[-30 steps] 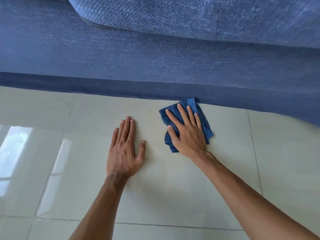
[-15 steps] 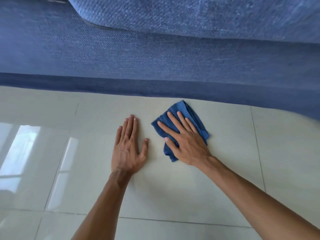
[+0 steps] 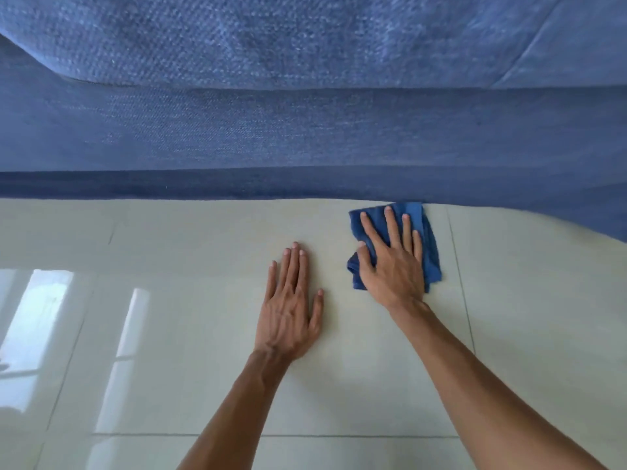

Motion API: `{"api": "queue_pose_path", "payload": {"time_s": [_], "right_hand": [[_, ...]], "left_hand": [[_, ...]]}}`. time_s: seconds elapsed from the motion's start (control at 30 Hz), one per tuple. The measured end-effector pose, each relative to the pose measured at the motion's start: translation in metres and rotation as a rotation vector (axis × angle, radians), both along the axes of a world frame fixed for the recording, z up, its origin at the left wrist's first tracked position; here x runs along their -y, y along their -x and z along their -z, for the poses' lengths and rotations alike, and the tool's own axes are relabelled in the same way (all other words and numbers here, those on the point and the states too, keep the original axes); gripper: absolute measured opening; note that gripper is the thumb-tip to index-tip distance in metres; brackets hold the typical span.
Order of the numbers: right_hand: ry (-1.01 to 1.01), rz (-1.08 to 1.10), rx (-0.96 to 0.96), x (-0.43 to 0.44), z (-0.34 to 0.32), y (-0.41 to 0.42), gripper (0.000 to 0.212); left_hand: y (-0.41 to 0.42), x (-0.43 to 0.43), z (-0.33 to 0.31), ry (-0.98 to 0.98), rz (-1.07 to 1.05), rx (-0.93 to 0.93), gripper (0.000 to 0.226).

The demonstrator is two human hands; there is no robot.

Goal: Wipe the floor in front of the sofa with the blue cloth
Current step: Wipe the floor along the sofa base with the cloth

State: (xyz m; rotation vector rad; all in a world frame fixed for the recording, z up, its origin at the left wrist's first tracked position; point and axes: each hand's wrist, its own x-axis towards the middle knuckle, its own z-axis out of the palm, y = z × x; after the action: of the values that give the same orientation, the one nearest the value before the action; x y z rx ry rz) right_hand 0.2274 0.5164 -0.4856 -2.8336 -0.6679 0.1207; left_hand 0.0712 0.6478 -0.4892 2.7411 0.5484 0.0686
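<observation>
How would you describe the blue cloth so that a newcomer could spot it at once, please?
Find the blue sofa across the top, then its bottom edge at the pale tiled floor. The blue cloth lies there under the right hand; the left hand presses bare tile.

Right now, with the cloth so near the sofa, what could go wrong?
1. The blue cloth already touches the sofa base, so another forward push may rub floor dirt onto the fabric.
2. The right hand covers only part of the bunched cloth; its loose edges might fold under and skip spots.
3. The left hand leans flat on the glossy floor, which may be slippery.
</observation>
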Motion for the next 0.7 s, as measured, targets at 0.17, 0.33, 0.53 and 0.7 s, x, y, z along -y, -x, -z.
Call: {"api": "queue_pose_path", "payload": {"time_s": [0.17,0.33,0.53,0.7], "right_hand": [[0.060,-0.375,0.031,0.085,0.000,0.003,0.055],[0.012,0.085,-0.005,0.033,-0.002,-0.007,0.061],[-0.018,-0.303,0.061,0.059,0.000,-0.003,0.055],[0.009,-0.148,0.018,0.015,-0.001,0.028,0.058]], "left_hand": [[-0.022,0.018,-0.006,0.037,-0.013,0.007,0.068],[-0.021,0.023,0.001,-0.042,0.055,-0.016,0.068],[-0.018,0.010,-0.004,-0.014,0.016,-0.034,0.067],[-0.013,-0.002,-0.001,-0.025,0.024,-0.026,0.068]]}}
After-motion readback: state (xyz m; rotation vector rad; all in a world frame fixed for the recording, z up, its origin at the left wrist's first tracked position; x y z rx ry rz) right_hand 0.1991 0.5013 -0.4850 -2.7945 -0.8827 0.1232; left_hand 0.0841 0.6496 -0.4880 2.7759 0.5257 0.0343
